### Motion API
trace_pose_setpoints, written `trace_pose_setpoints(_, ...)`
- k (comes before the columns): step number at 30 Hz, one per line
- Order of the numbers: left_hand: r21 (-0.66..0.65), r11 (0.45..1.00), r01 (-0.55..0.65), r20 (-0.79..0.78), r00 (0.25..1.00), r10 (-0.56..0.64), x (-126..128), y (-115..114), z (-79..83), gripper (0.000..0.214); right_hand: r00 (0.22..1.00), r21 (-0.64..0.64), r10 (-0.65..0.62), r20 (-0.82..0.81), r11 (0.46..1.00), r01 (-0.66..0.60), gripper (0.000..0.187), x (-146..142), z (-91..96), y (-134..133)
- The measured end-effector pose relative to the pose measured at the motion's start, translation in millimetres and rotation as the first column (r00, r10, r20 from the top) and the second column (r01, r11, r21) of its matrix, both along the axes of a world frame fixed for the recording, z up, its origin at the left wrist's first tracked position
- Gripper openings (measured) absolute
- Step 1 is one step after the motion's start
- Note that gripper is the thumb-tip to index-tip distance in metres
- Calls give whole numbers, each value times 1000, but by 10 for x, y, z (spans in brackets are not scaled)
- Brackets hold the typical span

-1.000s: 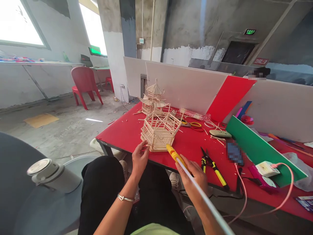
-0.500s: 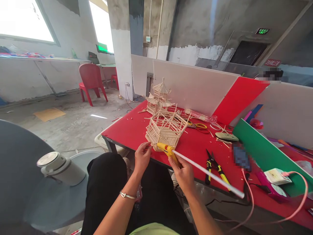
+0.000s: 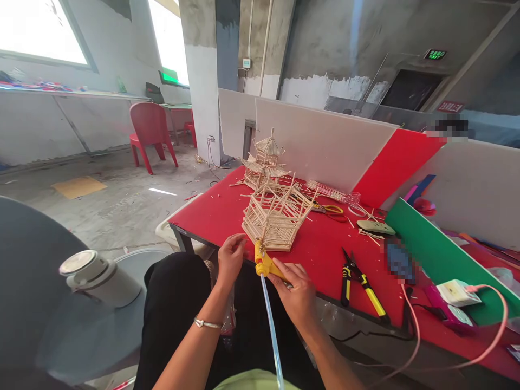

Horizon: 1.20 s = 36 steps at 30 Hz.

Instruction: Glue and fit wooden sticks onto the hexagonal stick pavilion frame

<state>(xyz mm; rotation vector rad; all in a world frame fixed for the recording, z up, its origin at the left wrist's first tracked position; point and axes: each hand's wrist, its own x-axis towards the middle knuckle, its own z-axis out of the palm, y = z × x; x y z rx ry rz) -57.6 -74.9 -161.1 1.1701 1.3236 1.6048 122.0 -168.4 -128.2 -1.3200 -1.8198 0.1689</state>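
My right hand (image 3: 296, 287) is wrapped round the handle of a yellow hot glue gun (image 3: 266, 262). A long clear glue stick (image 3: 271, 330) runs out of its back towards my lap. The gun's nozzle points away from me at the near corner of an open, many-sided stick frame (image 3: 278, 222) on the table. Just left of that corner is my left hand (image 3: 231, 260), its thumb and fingers pinched together at the table edge; anything between the fingertips is too small to make out. Behind the frame stands a tiered stick pagoda (image 3: 266, 162).
On the red table (image 3: 211, 214) lie black-and-yellow cutters (image 3: 363, 284), yellow-handled pliers (image 3: 333, 209), loose sticks (image 3: 331, 190) and a phone on a pink cable. A green board (image 3: 430, 254) stands at right. A white jug (image 3: 101, 279) rests on the grey chair at left.
The glue gun has swung round: its stick pointed right and now points down towards me, with the nozzle at the frame's near corner. My left hand has shifted slightly left.
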Motion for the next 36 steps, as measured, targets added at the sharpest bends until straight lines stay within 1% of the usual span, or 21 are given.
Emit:
trace_pose_setpoints(3, -19, 1000, -4, 9, 1000, 4, -20, 13, -2, 27, 998, 31, 0, 66, 1000, -2, 37, 27, -4, -43)
trace_pose_setpoints(5, -25, 1000, -6, 11, 1000, 6, -16, 16, -6, 28, 997, 54, 2, 81, 999, -7, 37, 44, 5, -82)
trace_pose_setpoints(8, -33, 999, -6, 11, 1000, 6, -2, 20, -10, 29, 999, 81, -3, 36, 997, 0, 37, 75, 49, -139)
trace_pose_setpoints(10, -41, 999, -1, 13, 1000, 1, 3, 25, -11, 30, 999, 73, -39, -5, 997, 39, 36, 111, 80, -163)
trace_pose_setpoints(12, -48, 999, 3, 13, 1000, -2, 3, 32, -9, 31, 993, 26, -109, -49, 994, 111, 38, 170, 94, -172)
trace_pose_setpoints(14, -51, 999, 5, 10, 1000, -5, 2, 37, -4, 31, 976, -55, -180, -122, 983, 174, 43, 253, 90, -170)
trace_pose_setpoints(16, -49, 999, 7, 2, 1000, -7, 4, 37, 4, 29, 947, -137, -235, -217, 968, 209, 48, 345, 80, -159)
trace_pose_setpoints(19, -37, 999, 3, -21, 1000, -4, 23, 29, 25, 27, 893, -220, -312, -323, 943, 250, 54, 431, 86, -125)
trace_pose_setpoints(21, -23, 1000, -4, -47, 999, 3, 37, 24, 43, 26, 870, -271, -320, -375, 935, 228, 57, 412, 108, -95)
trace_pose_setpoints(23, 0, 1000, -11, -79, 997, 11, 39, 24, 58, 27, 869, -306, -271, -415, 941, 147, 56, 336, 139, -66)
trace_pose_setpoints(25, 29, 999, -24, -115, 993, 27, 21, 36, 67, 27, 871, -301, -214, -442, 950, 81, 53, 241, 168, -49)
trace_pose_setpoints(27, 58, 997, -49, -149, 987, 57, -19, 70, 70, 28, 862, -283, -196, -467, 957, 64, 49, 180, 181, -49)
trace_pose_setpoints(30, 95, 991, -89, -194, 975, 106, -95, 179, 77, 28, 813, -319, -245, -528, 945, 77, 51, 200, 138, -70)
trace_pose_setpoints(33, 129, 985, -110, -231, 963, 138, -153, 353, 116, 27, 727, -421, -345, -594, 903, 85, 62, 310, 23, -88)
trace_pose_setpoints(36, 167, 980, -112, -271, 950, 154, -174, 543, 199, 27, 659, -483, -424, -622, 870, 104, 67, 416, -85, -94)
